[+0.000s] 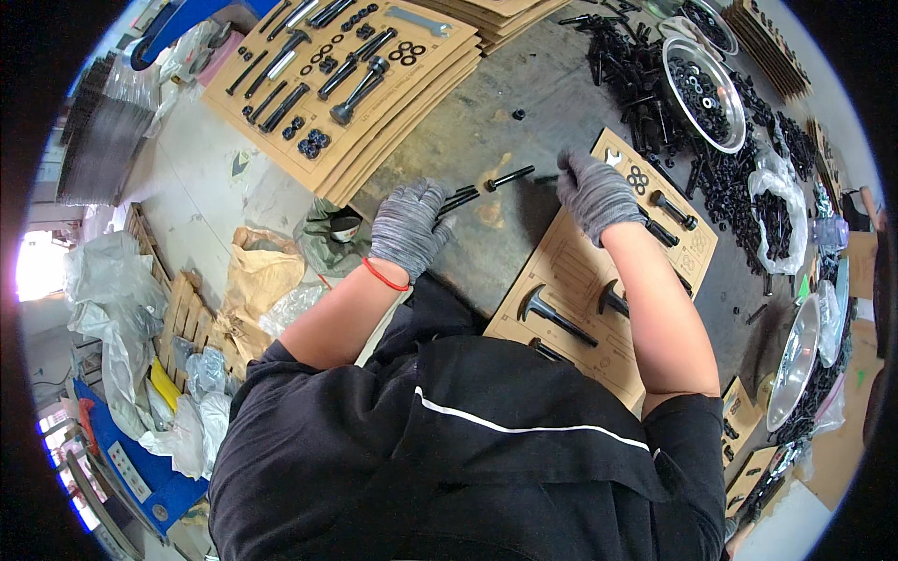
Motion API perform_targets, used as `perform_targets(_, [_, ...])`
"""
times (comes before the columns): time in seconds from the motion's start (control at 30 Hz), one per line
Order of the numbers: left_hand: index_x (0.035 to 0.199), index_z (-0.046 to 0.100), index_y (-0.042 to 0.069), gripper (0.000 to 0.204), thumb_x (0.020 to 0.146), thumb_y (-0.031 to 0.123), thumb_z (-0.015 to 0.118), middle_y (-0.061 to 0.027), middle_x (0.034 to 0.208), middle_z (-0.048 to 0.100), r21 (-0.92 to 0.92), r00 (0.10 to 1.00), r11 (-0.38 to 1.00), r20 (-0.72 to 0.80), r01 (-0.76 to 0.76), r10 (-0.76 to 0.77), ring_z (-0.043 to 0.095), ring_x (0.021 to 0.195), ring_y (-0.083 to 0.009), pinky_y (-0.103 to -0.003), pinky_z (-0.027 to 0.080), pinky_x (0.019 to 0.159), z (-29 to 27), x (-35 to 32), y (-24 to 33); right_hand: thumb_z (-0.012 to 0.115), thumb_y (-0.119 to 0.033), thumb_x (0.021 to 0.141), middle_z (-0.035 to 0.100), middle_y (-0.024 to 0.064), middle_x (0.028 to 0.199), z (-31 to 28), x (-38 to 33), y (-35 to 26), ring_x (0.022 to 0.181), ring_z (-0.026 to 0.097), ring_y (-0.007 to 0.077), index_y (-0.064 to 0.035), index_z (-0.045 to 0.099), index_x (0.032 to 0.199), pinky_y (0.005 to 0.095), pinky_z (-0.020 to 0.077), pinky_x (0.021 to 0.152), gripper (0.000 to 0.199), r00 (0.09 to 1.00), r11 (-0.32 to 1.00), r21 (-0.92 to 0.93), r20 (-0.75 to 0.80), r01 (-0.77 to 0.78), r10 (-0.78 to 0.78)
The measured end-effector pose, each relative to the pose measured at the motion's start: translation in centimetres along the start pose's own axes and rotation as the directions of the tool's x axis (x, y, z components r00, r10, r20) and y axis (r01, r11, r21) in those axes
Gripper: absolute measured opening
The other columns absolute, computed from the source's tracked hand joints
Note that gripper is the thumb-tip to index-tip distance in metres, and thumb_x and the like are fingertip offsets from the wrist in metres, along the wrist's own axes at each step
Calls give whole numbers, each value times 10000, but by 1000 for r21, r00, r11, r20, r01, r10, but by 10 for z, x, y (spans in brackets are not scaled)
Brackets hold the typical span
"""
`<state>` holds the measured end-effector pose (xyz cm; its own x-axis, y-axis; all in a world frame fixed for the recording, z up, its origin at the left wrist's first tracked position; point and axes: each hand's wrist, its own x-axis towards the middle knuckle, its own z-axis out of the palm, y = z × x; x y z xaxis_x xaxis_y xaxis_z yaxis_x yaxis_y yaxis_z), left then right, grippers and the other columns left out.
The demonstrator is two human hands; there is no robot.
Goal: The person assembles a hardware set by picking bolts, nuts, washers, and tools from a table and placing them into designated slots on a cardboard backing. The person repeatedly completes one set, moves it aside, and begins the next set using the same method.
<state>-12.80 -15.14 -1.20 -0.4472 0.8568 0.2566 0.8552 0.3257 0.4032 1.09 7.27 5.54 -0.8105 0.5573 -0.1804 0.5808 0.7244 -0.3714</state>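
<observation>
My left hand [409,229], in a grey knit glove, is closed around a few black bolts [456,201] whose shanks stick out past the fingers over the metal table [468,248]. A single black bolt [510,178] lies on the tabletop between my hands. My right hand [599,198], gloved alike, is curled above the top left edge of a printed cardboard sheet [524,327]; what its fingers hold, if anything, is not clear. On this sheet sit a large T-shaped bolt [557,316], a thick bolt [672,210], several ring-shaped parts [638,179] and a small wrench [613,157]. My right forearm hides part of it.
A stack of filled cardboard sheets [374,140] stands at the upper left. To the right lie heaps of loose black bolts [636,70], a metal bowl of nuts and washers [703,93] and another metal bowl [793,365]. One nut [519,114] rests on the table.
</observation>
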Motion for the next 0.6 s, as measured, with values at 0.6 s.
perform_targets(0.6, [867, 632, 50, 254, 678, 207, 698, -147, 938, 585, -302, 858, 937, 418, -178, 298, 579, 872, -327, -400, 492, 770, 2, 33, 88, 656, -190, 794, 616, 141, 997, 7, -1, 42, 898, 595, 335, -76, 635, 958, 403, 486, 799, 201, 993, 962, -261, -64, 75, -95])
